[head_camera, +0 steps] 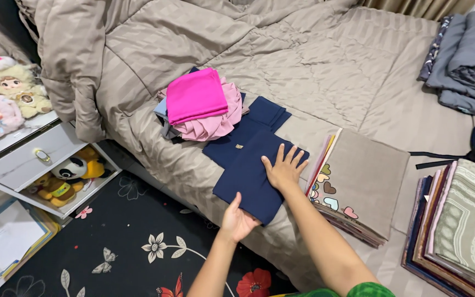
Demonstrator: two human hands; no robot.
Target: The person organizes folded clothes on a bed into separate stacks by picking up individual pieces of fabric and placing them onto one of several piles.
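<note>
A navy blue garment (248,159) lies flat on the taupe bed cover, partly folded, near the bed's front edge. My right hand (285,167) presses flat on its right side with fingers spread. My left hand (236,220) grips the garment's lower edge at the bed's front edge. Just behind the garment sits a heap of clothes topped by a folded bright pink cloth (195,95) over a pale pink one (215,124).
A stack of folded fabrics (361,181) lies right of my hands, another stack (457,225) at far right, grey folded bedding (468,60) at the back right. A rumpled duvet (155,38) covers the bed's far side. A white cabinet (26,162) with plush toys stands left, above a dark flowered floor mat (122,247).
</note>
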